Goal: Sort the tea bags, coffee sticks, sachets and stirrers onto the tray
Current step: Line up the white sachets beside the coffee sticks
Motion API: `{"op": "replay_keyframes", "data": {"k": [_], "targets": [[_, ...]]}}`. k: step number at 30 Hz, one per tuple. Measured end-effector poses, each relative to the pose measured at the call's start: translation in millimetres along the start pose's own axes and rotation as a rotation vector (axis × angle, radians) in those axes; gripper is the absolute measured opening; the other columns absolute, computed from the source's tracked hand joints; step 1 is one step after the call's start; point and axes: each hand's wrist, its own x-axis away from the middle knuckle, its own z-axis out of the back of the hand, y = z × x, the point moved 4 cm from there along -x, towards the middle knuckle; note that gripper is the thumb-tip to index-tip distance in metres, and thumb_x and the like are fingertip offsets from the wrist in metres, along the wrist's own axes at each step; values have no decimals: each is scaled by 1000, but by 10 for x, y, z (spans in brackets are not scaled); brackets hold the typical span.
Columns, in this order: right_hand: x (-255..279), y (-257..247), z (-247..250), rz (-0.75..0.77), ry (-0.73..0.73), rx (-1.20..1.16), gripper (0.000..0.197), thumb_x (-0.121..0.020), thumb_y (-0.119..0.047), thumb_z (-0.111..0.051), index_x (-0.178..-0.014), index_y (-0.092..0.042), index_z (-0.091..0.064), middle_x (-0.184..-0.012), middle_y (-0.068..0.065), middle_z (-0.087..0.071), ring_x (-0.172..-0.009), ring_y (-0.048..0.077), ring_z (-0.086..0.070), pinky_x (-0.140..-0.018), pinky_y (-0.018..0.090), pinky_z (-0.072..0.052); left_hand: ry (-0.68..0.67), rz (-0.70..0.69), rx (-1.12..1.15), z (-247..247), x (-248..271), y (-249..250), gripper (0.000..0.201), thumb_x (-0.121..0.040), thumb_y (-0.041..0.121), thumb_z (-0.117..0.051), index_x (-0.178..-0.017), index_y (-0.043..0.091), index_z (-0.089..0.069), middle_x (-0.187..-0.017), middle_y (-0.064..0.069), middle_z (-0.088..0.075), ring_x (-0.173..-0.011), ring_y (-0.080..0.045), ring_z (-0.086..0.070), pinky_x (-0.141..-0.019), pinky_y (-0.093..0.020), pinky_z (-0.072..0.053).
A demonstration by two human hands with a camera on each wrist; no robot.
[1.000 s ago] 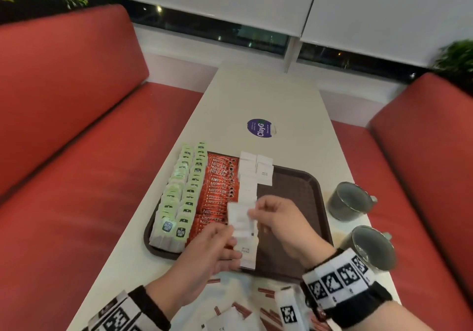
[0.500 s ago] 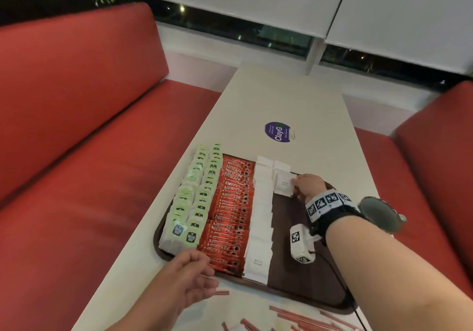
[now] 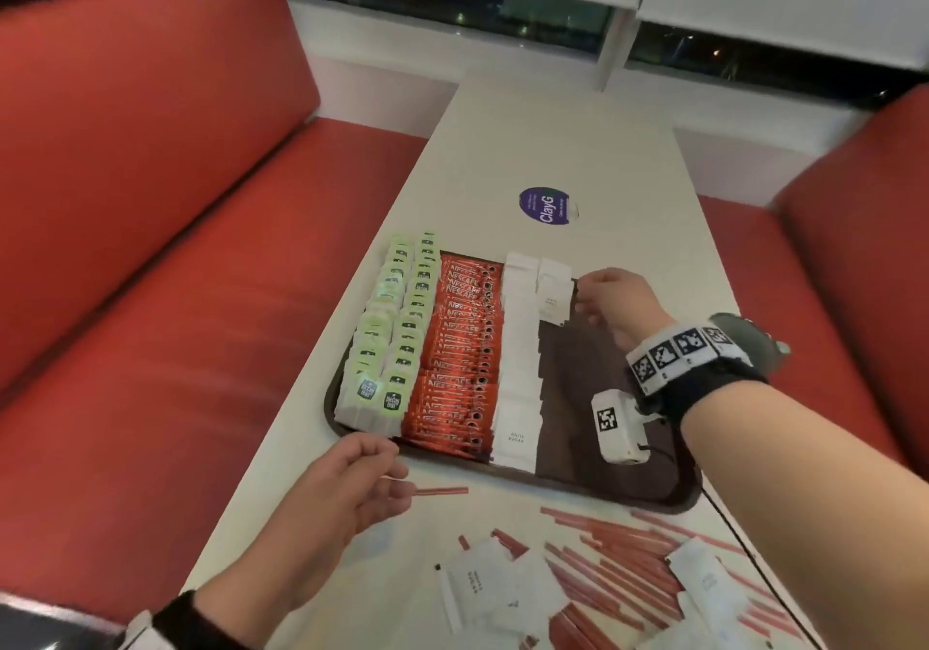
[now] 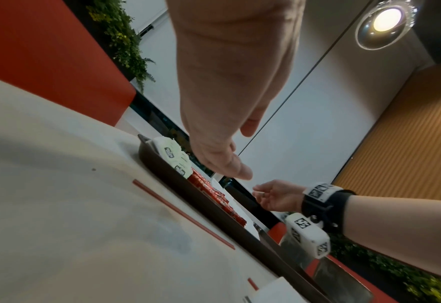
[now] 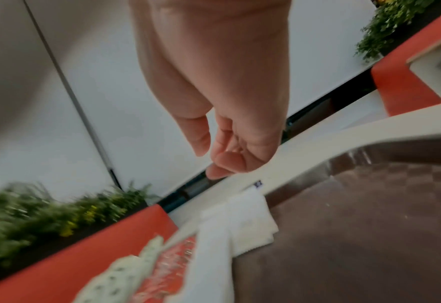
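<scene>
On the dark brown plastic tray point(image 3: 668, 493), from 9 to 12 o'clock, green tea bags point(image 3: 392, 343), red coffee sticks point(image 3: 460, 348) and a full column of white paper sachets point(image 3: 518, 363) are sorted, a second sachet column barely begun and no stirrers yet; loose sachets point(image 3: 495, 586) and thin red stirrers point(image 3: 618, 554) wait at 6 o'clock on the white table point(image 3: 553, 142). Your right hand point(image 3: 611, 305) sits at 1 o'clock beside that short column, and only the right wrist view shows its curled fingers point(image 5: 229, 160) empty. Your left hand point(image 3: 342, 493) hovers slack and empty at 7 o'clock, and its wrist view shows it clear of one stirrer point(image 4: 183, 215) on the table.
</scene>
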Motion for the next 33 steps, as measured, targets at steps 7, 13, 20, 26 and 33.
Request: {"op": "replay_keyframes", "data": {"k": [7,13,20,26,33], "targets": [[1773,89,587,216,-95,127,5,-89,-15,-64,-88,-20,-67,-75,-1,-66,-64,8,-59,-61,26,-46,-113,-113,-268,-68,171,35,6,-92,8,-57,-94,9,-62,-88,-12,-65,-84,-23,-65,-76,-32,-54],[2823,762,688,108,-99,476,18,-80,-20,-74,-77,-34,-62,-76,-8,-66,-67,2,-56,-64,16,-43,-251,-285,-824,-168,324,-83,11,-87,22,-65,-94,29,-62,-92,6,-65,-88,-14,-63,-80,-29,-53],[3010,863,33,194,-208,841,38,-84,-43,-63,-117,-24,-61,-118,-7,-59,-114,14,-49,-90,25,-37,-371,-504,-1415,-536,337,-313,50,-85,39,-65,-131,28,-49,-129,11,-52,-119,-10,-47,-95,-20,-37],[2850,870,-369,133,-195,1154,60,-83,-56,-59,-126,-15,-50,-125,7,-55,-119,27,-45,-97,41,-39,-333,-563,-1608,-672,235,-449,55,-83,33,-63,-134,24,-44,-126,2,-55,-121,-18,-40,-97,-32,-42],[2769,903,-451,93,-186,1141,60,-81,-44,-69,-129,-16,-46,-131,6,-51,-123,28,-43,-102,45,-35,-257,-594,-1529,-602,173,-436,62,-81,30,-67,-137,27,-42,-124,4,-56,-118,-16,-42,-97,-28,-41]]}}
